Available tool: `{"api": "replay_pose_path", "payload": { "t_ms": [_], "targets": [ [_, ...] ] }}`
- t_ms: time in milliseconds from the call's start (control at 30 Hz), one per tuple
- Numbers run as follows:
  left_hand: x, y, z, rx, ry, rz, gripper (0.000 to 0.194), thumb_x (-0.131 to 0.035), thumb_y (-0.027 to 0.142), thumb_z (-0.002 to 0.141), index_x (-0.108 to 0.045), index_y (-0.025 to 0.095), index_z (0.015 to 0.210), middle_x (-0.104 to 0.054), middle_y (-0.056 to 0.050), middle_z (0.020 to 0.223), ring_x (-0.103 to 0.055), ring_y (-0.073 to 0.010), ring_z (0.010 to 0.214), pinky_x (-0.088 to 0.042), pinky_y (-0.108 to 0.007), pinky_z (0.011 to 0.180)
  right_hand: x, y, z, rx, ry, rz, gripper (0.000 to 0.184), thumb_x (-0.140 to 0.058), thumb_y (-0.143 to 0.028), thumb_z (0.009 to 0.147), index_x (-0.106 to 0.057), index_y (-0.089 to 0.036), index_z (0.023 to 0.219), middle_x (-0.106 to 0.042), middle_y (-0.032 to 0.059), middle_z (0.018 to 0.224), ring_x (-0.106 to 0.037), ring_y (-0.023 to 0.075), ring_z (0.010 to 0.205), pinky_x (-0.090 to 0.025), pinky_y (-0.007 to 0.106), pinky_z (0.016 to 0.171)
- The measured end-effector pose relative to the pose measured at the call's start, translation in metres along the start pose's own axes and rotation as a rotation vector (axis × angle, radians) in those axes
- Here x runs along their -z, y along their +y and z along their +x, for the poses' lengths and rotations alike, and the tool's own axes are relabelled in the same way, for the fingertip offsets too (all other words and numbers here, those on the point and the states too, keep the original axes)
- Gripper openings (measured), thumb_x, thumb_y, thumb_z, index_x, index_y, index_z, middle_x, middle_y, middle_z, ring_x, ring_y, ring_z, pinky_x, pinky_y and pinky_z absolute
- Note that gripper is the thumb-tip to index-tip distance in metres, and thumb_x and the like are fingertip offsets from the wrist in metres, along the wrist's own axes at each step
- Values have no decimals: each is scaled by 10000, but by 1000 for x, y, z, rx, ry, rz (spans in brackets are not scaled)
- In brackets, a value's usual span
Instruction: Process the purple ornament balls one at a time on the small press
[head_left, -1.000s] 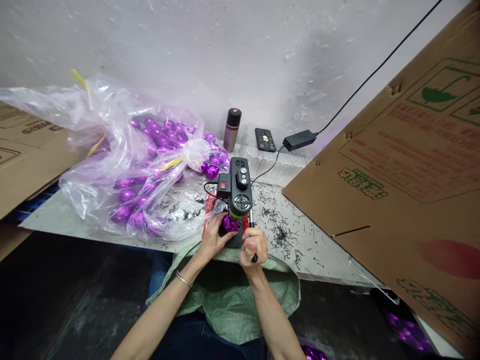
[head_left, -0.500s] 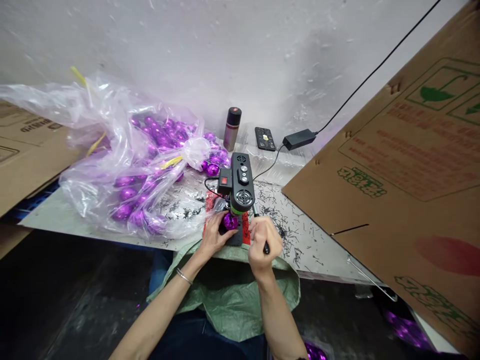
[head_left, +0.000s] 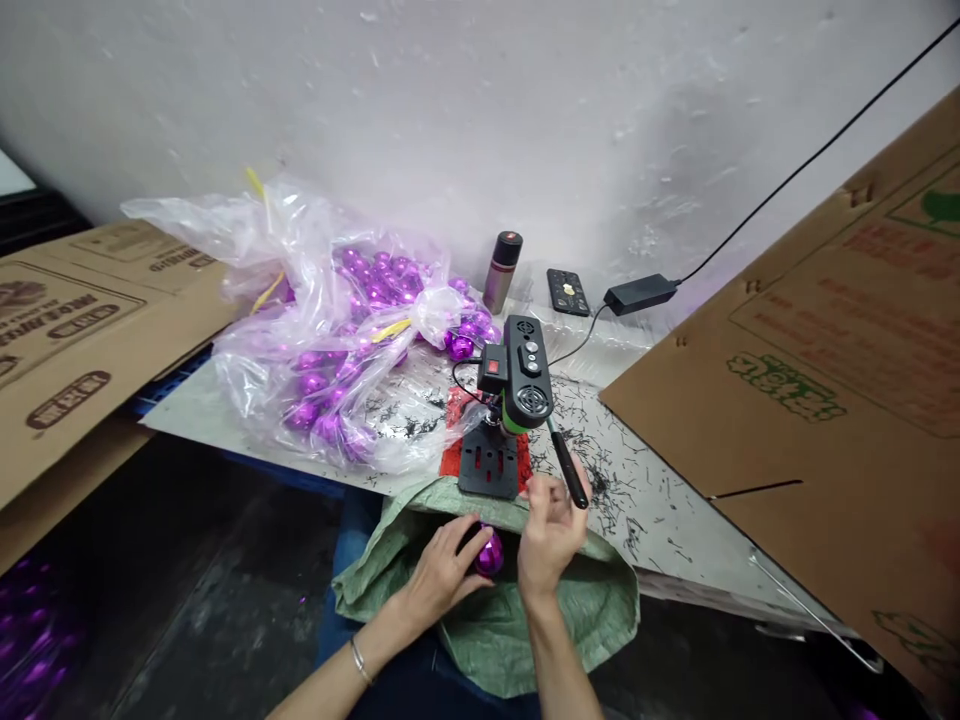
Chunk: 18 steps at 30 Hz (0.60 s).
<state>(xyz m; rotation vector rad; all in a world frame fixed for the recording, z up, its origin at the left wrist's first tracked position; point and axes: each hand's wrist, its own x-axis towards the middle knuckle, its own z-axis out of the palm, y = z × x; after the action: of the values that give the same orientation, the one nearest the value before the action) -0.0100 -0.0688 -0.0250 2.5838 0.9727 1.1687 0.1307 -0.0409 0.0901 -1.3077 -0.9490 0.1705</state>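
My left hand (head_left: 442, 575) grips a shiny purple ball (head_left: 490, 553) over the green woven sack (head_left: 525, 620) on my lap, below the table edge. My right hand (head_left: 551, 525) is half open just right of it, fingers loosely curled, next to the black lever handle (head_left: 570, 470) of a small black bench drill press (head_left: 521, 375). The press stands on a black slotted base plate (head_left: 489, 468) over a red mat; nothing sits on the plate.
A clear plastic bag (head_left: 330, 340) full of purple balls lies left of the press. A flask (head_left: 501, 272), remote (head_left: 568, 292) and power adapter (head_left: 639, 293) stand by the wall. Cardboard boxes flank both sides (head_left: 825, 380). Black shavings litter the tabletop (head_left: 600, 470).
My left hand has pulled the purple ball off the press base down to the sack. My right hand let go of the lever, which swung up. The view shifted left.
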Motion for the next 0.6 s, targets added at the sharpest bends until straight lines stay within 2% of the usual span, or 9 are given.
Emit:
{"api": "replay_pose_path", "payload": {
  "t_ms": [67, 133, 200, 267, 367, 400, 467, 533, 600],
  "targets": [
    [6, 0, 4, -46, 18, 12, 598, -631, 463, 988, -508, 148, 1481, -712, -225, 1244, -724, -336, 1153, -645, -451, 891, -3, 2, -27, -76, -112, -8, 337, -534, -326, 1031, -585, -196, 1338, -701, 20, 874, -643, 115, 654, -553, 238, 609],
    [20, -5, 12, -74, 73, -11, 482, -502, 404, 1050, -538, 136, 1449, -742, -207, 1173, -742, -309, 1096, -648, -430, 863, -13, 1, -46, -23, -261, -11, 271, -530, -326, 1027, -660, -202, 1231, -742, 72, 1001, -713, 146, 799, -596, 263, 693],
    [45, -19, 23, -66, 155, -17, 378, -431, 269, 1060, -589, 164, 1387, -765, -169, 1106, -760, -262, 1024, -647, -380, 834, -32, -3, -54, 51, -403, 7, 264, -534, -336, 1021, -689, -205, 1190, -746, 114, 1119, -734, 190, 1003, -619, 311, 835],
    [79, -46, 38, -17, 244, 54, 313, -471, 176, 1029, -652, 212, 1282, -774, -125, 1074, -764, -225, 988, -637, -338, 839, -62, -8, -49, 32, -508, 37, 305, -518, -353, 1026, -670, -200, 1241, -745, 126, 1152, -727, 196, 1059, -612, 330, 901],
    [140, -111, 76, 211, 571, 247, 151, -601, 208, 1000, -682, 198, 1127, -754, -81, 1034, -743, -210, 992, -605, -359, 938, -122, -10, -31, -143, -585, 62, 515, -578, -449, 985, -539, -191, 1429, -677, 172, 1352, -717, 216, 1105, -608, 353, 909],
    [161, -138, 94, 367, 702, 276, 203, -631, 248, 996, -658, 150, 1171, -733, -117, 1123, -712, -235, 1096, -578, -406, 1013, -145, -11, -25, -201, -598, 49, 625, -626, -482, 951, -478, -193, 1485, -608, 193, 1458, -690, 243, 1197, -592, 390, 975],
    [201, -192, 136, 704, 850, 231, 527, -712, 291, 966, -503, 45, 1383, -562, -230, 1448, -554, -281, 1372, -449, -500, 1181, -188, -10, -19, -308, -656, 7, 873, -744, -540, 851, -376, -176, 1554, -481, 226, 1584, -608, 308, 1352, -530, 464, 1098],
    [233, -242, 182, 932, 853, 157, 701, -772, 333, 938, -400, -24, 1412, -409, -292, 1574, -377, -306, 1527, -223, -577, 1293, -224, -10, -20, -406, -689, -27, 1048, -804, -551, 786, -283, -134, 1593, -440, 250, 1609, -554, 347, 1416, -499, 486, 1134],
    [254, -281, 227, 891, 732, 148, 738, -815, 365, 902, -404, -59, 1345, -446, -296, 1539, -353, -314, 1543, -177, -590, 1295, -248, -9, -24, -502, -706, -39, 1088, -817, -498, 781, -230, -102, 1607, -533, 247, 1536, -575, 340, 1395, -500, 469, 1131]
  ]
}}
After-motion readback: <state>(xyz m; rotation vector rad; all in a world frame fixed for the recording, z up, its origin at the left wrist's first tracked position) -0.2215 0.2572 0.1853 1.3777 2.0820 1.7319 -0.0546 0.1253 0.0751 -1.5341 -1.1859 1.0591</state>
